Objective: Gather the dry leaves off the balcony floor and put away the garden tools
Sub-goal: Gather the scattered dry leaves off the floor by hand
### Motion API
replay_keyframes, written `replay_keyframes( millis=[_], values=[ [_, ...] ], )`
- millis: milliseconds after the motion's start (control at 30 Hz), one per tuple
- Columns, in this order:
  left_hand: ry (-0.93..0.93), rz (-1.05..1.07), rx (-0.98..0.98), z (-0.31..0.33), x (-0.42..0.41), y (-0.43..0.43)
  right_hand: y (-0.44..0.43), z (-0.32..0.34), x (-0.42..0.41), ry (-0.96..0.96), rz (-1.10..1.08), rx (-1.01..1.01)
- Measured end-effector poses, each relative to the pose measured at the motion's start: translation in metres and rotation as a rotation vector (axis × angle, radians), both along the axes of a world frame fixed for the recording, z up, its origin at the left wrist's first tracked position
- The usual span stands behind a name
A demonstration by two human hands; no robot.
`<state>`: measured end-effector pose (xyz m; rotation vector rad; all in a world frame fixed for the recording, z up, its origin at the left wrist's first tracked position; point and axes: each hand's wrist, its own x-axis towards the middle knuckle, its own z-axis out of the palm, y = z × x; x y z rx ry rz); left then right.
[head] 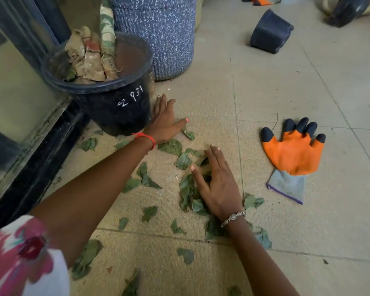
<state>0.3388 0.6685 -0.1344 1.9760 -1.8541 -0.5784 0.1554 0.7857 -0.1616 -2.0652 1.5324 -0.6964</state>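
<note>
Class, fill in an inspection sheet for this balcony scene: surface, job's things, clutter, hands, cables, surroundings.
Surface: tiled floor, dusty.
Job's things: leaves scattered on floor; orange glove lying flat; black bucket holding rolled sacks.
Clutter: small black pot tipped on its side.
Hands: left hand flat beside bucket; right hand spread on leaves; neither grips anything.
Cables: nothing seen.
Surroundings: speckled blue planter; glass door at left.

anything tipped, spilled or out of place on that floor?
Yes. A small dark pot lies tipped on its side, far right. One orange glove lies loose on the tiles. Leaves are scattered around both hands.
</note>
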Motion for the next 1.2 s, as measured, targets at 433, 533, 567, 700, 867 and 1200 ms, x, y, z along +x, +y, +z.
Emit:
replay_keyframes(
  millis=[433,533,567,700,867,1200],
  values=[
    [0.298,-0.075,-0.153,-0.016,-0.018,0.011,0.000,0.004,0.000,-0.109,-0.049,0.021],
    [0.345,-0.248,-0.192,-0.020,-0.027,0.037,0.000,0.004,0.000,-0.138,-0.039,0.020],
    [0.354,-0.294,-0.193,-0.020,-0.029,0.046,-0.001,0.004,0.000,-0.134,-0.034,0.015],
    [0.549,-0.304,-0.172,-0.015,-0.029,0.082,-0.003,0.002,-0.001,-0.066,-0.007,0.001],
    [0.665,-0.034,-0.280,-0.003,0.013,0.111,-0.007,-0.001,0.005,0.199,0.034,0.008],
    [-0.013,0.345,-0.415,-0.024,0.111,0.135,0.015,0.003,0.065,0.309,0.262,-0.035]
  ],
)
